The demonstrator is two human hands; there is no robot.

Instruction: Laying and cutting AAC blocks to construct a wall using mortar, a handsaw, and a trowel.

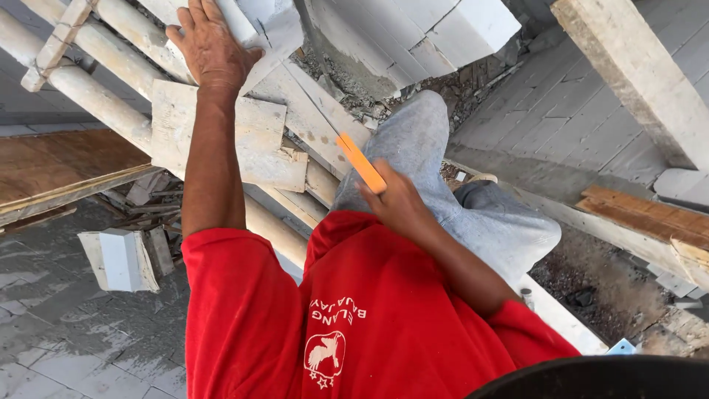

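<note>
My left hand (210,48) lies flat on a white block (269,26) that rests on scaffold planks. Its fingers are spread over the block's edge. My right hand (399,203) is closed around the orange handle of a tool (362,164), whose thin metal blade (314,111) runs up and left across a wooden board (251,133). The hand is over my bent knee in grey trousers (428,140). I wear a red shirt (347,318).
Round wooden poles (96,96) and loose boards form the platform under the block. A white block wall (413,29) rises ahead with mortar rubble at its foot. A broken block piece (118,258) lies below left. A timber beam (635,66) crosses the upper right.
</note>
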